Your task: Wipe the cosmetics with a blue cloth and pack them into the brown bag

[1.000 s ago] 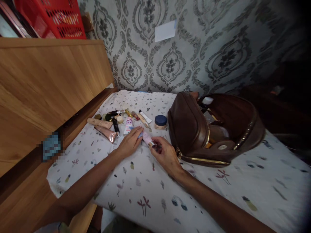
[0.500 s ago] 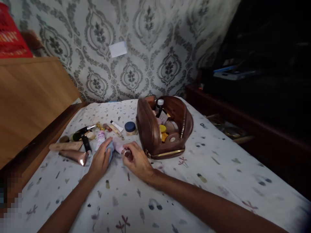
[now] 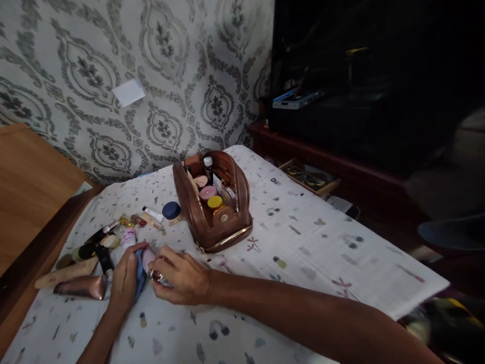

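Observation:
My left hand [image 3: 123,278] is closed around a blue cloth [image 3: 140,273], fingers pointing away from me. Beside it, my right hand [image 3: 182,277] grips the shiny silver cap end of a pale pink tube [image 3: 148,257], whose far end rests against the cloth. Past the hands stands an open brown cosmetic bag [image 3: 189,210], with a yellow-lidded pot [image 3: 215,202], a pink-lidded jar [image 3: 208,192] and a white-capped bottle [image 3: 208,163] inside. A blue-lidded jar [image 3: 171,210] is just left of the bag. Near my left hand lies a rose-gold tube [image 3: 81,287].
Several other cosmetics, including a beige tube [image 3: 66,273] and a white tube [image 3: 152,213], lie on the left of the patterned white cloth cover [image 3: 303,263]. A wooden panel [image 3: 34,177] borders the left. To the right is an open drawer [image 3: 310,179] beneath a dark screen [image 3: 359,76].
The view has swung to the right, so everything sits further left, and the drawer shows more. Both hands still hold the cloth and the pink tube close together.

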Motion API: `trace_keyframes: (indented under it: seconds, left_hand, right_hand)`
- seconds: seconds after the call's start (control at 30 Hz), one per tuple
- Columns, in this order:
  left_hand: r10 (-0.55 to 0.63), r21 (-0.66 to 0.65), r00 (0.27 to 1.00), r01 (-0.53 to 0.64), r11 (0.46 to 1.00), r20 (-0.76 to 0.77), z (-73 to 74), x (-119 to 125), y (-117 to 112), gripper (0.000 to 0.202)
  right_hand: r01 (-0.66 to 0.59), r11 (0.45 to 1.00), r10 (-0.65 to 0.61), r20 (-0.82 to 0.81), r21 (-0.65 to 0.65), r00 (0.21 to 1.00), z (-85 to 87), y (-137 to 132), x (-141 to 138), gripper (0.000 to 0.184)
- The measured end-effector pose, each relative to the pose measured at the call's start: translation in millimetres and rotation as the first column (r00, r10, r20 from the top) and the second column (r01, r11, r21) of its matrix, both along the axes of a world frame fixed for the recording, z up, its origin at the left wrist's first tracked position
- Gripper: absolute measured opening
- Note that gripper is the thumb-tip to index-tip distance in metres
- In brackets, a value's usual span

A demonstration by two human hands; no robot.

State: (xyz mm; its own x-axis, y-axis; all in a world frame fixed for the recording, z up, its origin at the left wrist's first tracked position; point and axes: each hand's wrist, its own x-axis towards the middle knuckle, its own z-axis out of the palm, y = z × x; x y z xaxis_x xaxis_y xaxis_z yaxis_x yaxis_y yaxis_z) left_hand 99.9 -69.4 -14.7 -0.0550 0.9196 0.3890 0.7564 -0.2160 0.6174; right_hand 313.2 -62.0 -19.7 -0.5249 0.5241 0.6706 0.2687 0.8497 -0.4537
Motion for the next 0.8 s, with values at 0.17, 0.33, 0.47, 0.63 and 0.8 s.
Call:
trace_keyframes:
  seconds: [0.17, 0.33, 0.47, 0.63, 0.8]
  left_hand:
    - [0.091, -0.136, 0.992, -0.079, 0.988, 0.086, 5.8, 2, 3, 0.074]
    - [0.155, -0.141, 0.966, -0.127, 0.982, 0.209, 8.6, 1, 8, 0.071]
    - [0.231, -0.198, 0.902, -0.167, 0.966, 0.364, 11.1, -4, 9, 0.064]
    - [0.349, -0.243, 0.746, -0.253, 0.937, 0.568, 18.9, -3, 6, 0.060]
    - [0.369, -0.270, 0.625, -0.252, 0.929, 0.688, 33.3, 8, -2, 0.050]
  right_hand:
    - [0.024, 0.998, -0.031, -0.108, -0.061, 0.994, 6.9, 5, 8, 0.016]
    - [-0.019, 0.998, 0.009, -0.168, -0.057, 0.986, 10.8, 4, 12, 0.023]
    - [-0.048, 0.999, 0.050, -0.116, 0.022, 0.992, 11.3, 2, 12, 0.024]
    - [-0.017, 0.994, 0.016, 0.008, 0.111, 1.000, 6.2, 0, 13, 0.021]
    - [0.048, 0.998, -0.051, 0.108, 0.033, 0.993, -0.8, -3, 19, 0.028]
